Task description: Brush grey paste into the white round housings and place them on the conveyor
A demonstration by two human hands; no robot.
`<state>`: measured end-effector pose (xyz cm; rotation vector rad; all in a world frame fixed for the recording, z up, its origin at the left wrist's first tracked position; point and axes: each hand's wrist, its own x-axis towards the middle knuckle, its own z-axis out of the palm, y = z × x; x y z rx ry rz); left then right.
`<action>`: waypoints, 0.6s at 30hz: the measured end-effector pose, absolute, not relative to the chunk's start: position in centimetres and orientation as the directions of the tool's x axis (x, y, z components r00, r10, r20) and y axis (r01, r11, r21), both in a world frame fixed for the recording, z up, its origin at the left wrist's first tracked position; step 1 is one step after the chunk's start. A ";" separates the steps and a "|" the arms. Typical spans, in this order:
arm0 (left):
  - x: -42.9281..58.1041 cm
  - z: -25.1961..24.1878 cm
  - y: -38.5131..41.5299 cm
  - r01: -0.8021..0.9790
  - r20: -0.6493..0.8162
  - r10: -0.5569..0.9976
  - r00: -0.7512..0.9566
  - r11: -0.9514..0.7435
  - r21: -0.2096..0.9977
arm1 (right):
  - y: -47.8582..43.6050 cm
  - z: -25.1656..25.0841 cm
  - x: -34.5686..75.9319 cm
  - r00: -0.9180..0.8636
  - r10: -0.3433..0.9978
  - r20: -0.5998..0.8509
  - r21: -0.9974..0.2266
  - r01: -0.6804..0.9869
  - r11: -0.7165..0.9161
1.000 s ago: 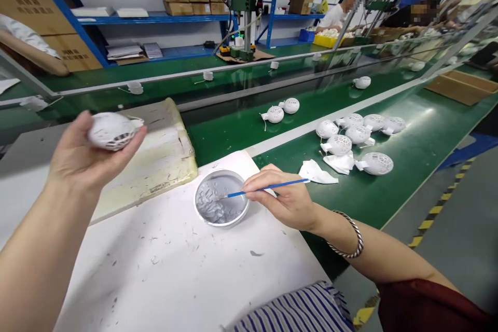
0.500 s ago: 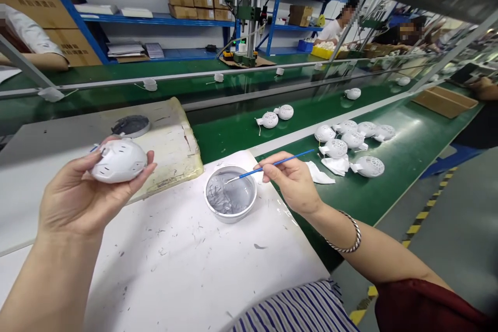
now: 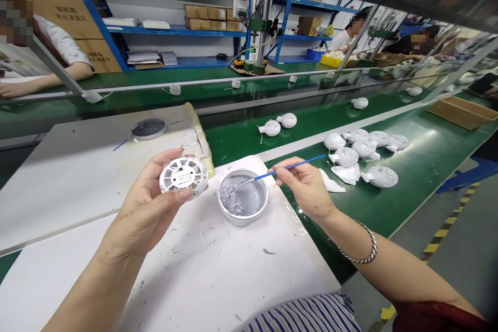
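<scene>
My left hand (image 3: 150, 205) is closed around a round white plastic housing (image 3: 183, 175), whose slotted, spoked face is turned up toward me. Between the thumb and fingers of my right hand (image 3: 301, 187) is a thin blue paintbrush (image 3: 290, 167). The brush tip reaches into a white bowl (image 3: 243, 220) of thick grey paste (image 3: 249, 199); whether it touches the paste I cannot tell. The housing is held left of the bowl, above the white sheet (image 3: 202, 280), which is spotted with grey.
A second dish of grey paste (image 3: 149, 128) stands on a pale board (image 3: 93, 166) at left, a blue brush (image 3: 121, 144) beside it. Several white perforated housings (image 3: 383, 177) lie at right near crumpled tissues (image 3: 346, 174). Two more (image 3: 270, 128) rest on the green belt. Co-workers sit across and beyond.
My left hand has moved right, closer to the bowl, and turned the housing so its slotted face shows. The brush remains over the bowl. The view has shifted left.
</scene>
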<state>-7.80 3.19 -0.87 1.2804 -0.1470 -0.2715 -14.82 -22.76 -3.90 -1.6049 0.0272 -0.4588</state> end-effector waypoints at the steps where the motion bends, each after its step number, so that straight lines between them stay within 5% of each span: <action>1: -7.8 -0.9 3.2 0.120 -0.047 -0.285 0.957 0.244 0.962 | -22.6 -4.0 -14.9 0.924 -0.280 0.259 -0.966 0.241 -0.098; 11: -7.1 -1.6 3.3 0.153 -0.104 -0.188 0.977 0.272 0.950 | -22.8 -2.4 -13.3 0.930 -0.367 0.008 -0.923 0.149 0.355; 18: -7.3 -1.6 2.9 0.387 -0.321 -0.276 0.906 0.233 0.892 | -22.9 0.2 -11.8 0.946 -0.324 -0.014 -0.874 0.146 0.464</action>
